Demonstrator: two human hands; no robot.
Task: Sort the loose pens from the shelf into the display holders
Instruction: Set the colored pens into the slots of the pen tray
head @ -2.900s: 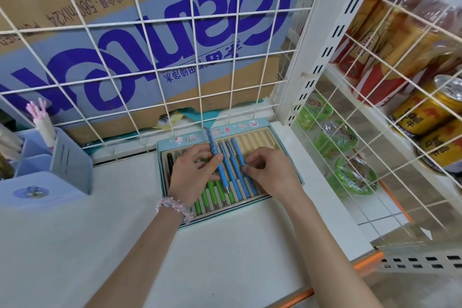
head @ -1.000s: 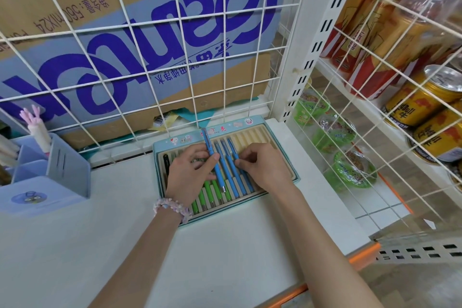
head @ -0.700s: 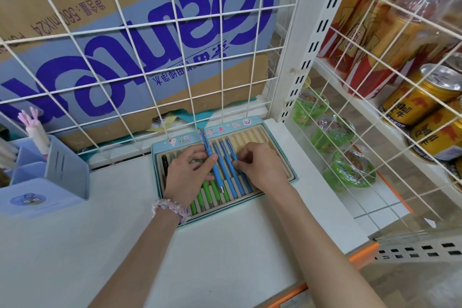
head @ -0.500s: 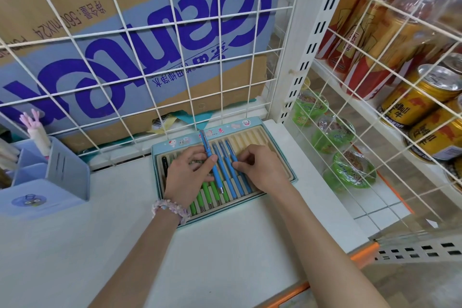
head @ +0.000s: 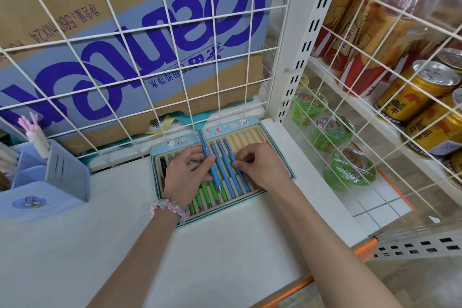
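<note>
Left hand (head: 186, 175) pinching blue pen (head: 210, 160), right hand (head: 262, 166) fingertips pressing slotted pens (head: 231, 170) — tray (head: 250, 121) against mesh

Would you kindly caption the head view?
Left hand holds a blue pen over the slotted pen tray; right hand steadies it.

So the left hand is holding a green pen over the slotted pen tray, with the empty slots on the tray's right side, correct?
Not quite: the head view shows the left hand holding a blue pen, not green. The green pens lie in the pen tray, whose empty slots are indeed on the right.
</note>
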